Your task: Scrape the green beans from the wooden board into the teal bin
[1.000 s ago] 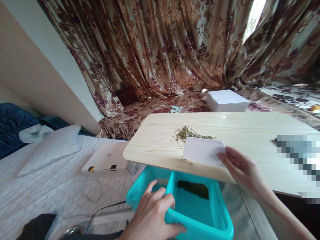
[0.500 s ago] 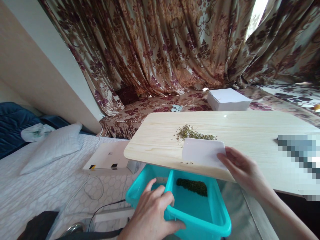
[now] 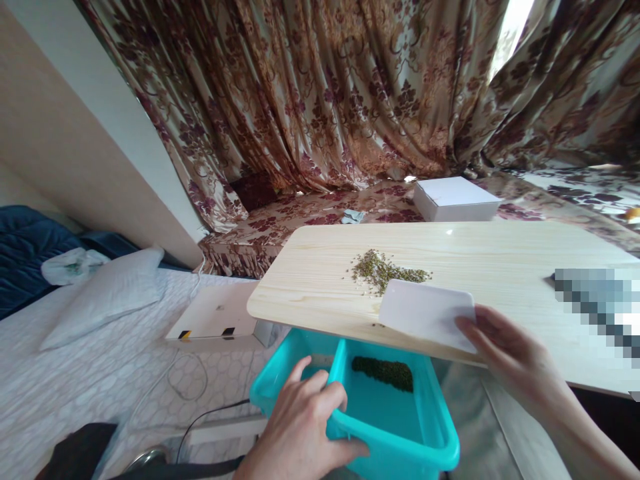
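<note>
My right hand (image 3: 505,347) pinches the right end of a flat white plastic piece (image 3: 427,310), low over the front part of the pale wooden table (image 3: 505,260). Just behind the piece lies a scattered pile of small green beans (image 3: 377,270), with a few stray ones by its left end. Below the table's front edge sits a turquoise bin (image 3: 400,440) split by a divider; its right compartment holds a heap of dark green beans (image 3: 385,373). Fingers curled over the bin's near rim, my left hand (image 3: 307,413) grips it.
A white box (image 3: 455,199) stands behind the table, near a small light cloth (image 3: 353,217). To the left, a bed (image 3: 45,393) holds a pillow (image 3: 107,293) and a flat white box (image 3: 215,310). A blurred item lies at the table's right.
My right hand has moved to the right with the white piece, showing more of the table beside the bean pile. My left hand has stayed on the bin.
</note>
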Demonstrator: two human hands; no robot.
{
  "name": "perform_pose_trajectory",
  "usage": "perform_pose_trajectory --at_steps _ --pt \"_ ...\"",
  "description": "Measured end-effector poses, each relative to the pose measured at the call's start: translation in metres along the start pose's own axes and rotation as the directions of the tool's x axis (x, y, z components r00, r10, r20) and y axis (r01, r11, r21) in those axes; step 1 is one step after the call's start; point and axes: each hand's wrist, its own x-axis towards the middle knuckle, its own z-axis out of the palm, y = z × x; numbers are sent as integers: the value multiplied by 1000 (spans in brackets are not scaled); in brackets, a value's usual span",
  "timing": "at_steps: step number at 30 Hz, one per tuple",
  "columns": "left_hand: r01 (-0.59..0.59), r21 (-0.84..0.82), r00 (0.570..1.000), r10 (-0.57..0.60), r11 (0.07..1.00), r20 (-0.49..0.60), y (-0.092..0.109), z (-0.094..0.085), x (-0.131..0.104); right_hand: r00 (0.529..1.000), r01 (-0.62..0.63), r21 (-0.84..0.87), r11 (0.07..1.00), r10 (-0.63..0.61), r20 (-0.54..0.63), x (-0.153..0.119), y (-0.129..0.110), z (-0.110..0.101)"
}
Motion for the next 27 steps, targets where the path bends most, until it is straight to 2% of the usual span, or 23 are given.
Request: perform_pose_trajectory --at_steps 8,13,15,17,20,24,27 --pt "-27 3 999 27 1000 -26 -2 2 -1 1000 -15 20 1000 15 -13 0 0 4" --pt "-13 7 1000 13 1000 -14 -3 1 -2 999 -34 55 998 32 40 2 1 12" --pt "-2 15 1000 2 1000 -9 -2 -1 -2 998 -47 67 997 45 36 1 -3 10" --pt "-10 17 1000 11 1000 -16 -2 0 -2 998 -62 65 996 64 -16 1 -5 3" --pt "-70 23 996 71 997 -60 -3 11 -1 982 -94 29 995 98 -161 8 -4 -16" --pt "-188 61 972 194 980 -132 -8 39 7 944 -103 -50 993 81 -321 21 5 -38" --pt "-262 97 951 274 960 -144 -13 52 15 955 -96 -73 993 71 -289 30 10 -42"
